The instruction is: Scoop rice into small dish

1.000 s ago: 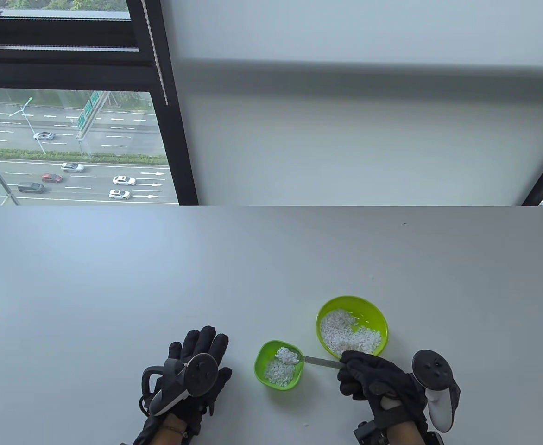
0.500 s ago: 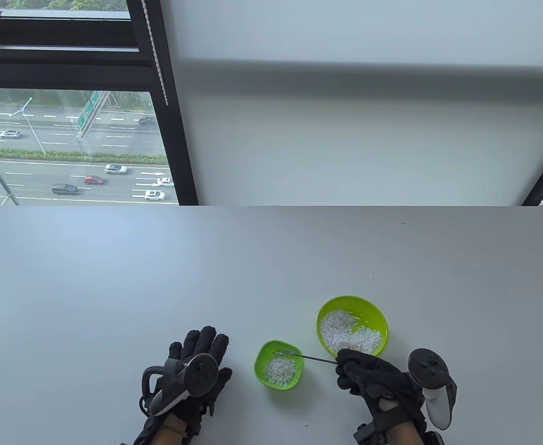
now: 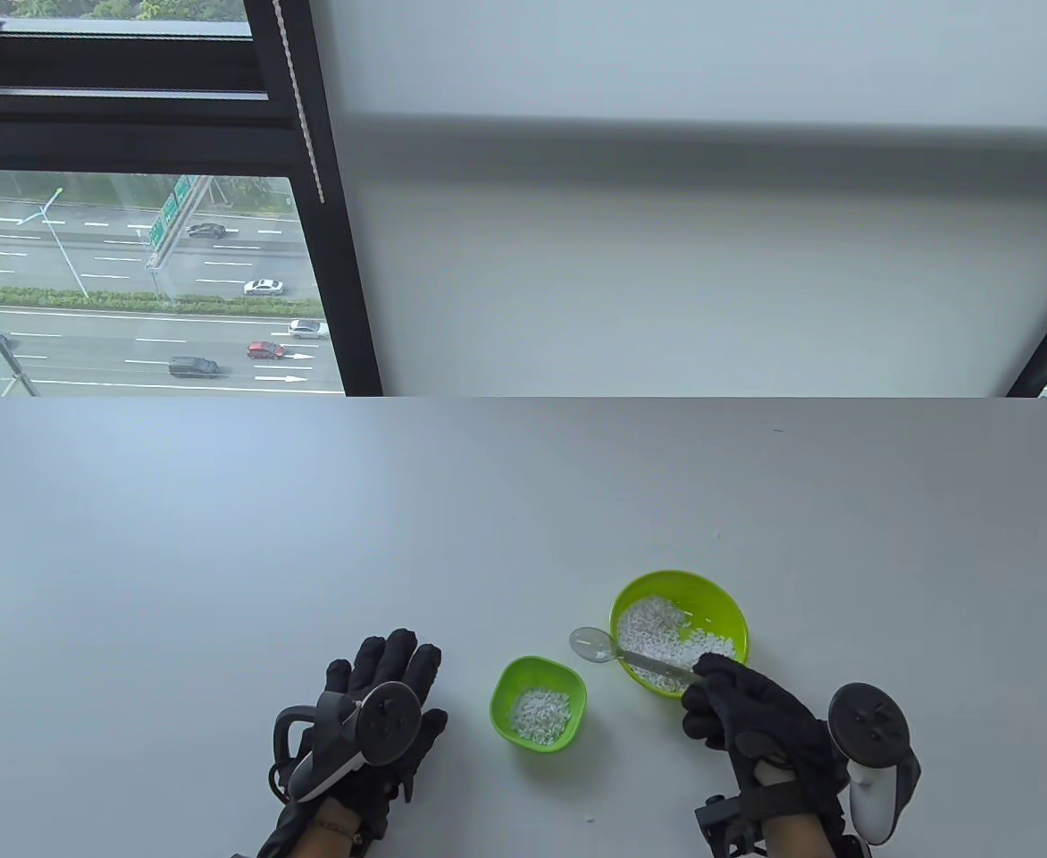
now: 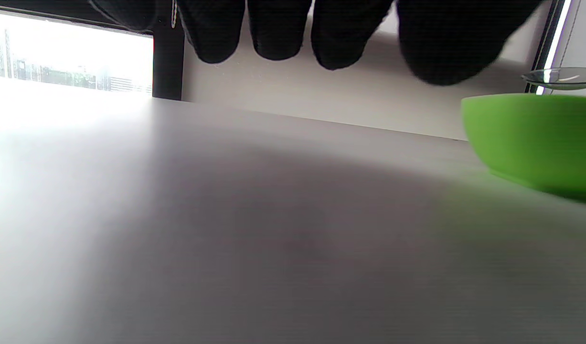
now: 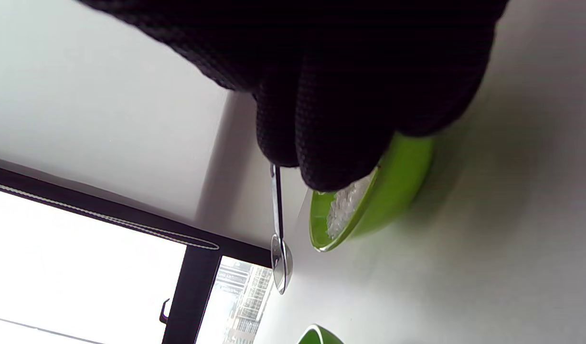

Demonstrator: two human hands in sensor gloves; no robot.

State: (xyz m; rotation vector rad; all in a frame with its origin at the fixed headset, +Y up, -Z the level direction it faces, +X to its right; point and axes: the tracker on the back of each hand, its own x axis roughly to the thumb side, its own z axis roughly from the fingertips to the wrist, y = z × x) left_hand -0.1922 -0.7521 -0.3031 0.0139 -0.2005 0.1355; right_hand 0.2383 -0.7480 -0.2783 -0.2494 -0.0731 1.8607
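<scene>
A small green dish (image 3: 538,705) with some white rice stands on the table near the front edge. A larger green bowl (image 3: 727,608) of rice (image 3: 666,642) stands to its back right. My right hand (image 3: 738,706) grips the handle of a metal spoon (image 3: 593,644). The spoon's empty bowl hovers just left of the large bowl's rim, between bowl and dish. In the right wrist view the spoon (image 5: 278,258) hangs from my fingers (image 5: 340,129) beside the large bowl (image 5: 383,196). My left hand (image 3: 385,684) rests flat on the table left of the dish, holding nothing. The dish (image 4: 536,138) shows at the right of the left wrist view.
The grey table (image 3: 398,518) runs back to a white wall. A window (image 3: 130,268) with a dark frame is at the back left. A few stray rice grains lie on the table near the bowls.
The spoon tipped its rice into the small dish, then my right hand moved it back right and up to the large bowl's left rim. My left hand has not moved.
</scene>
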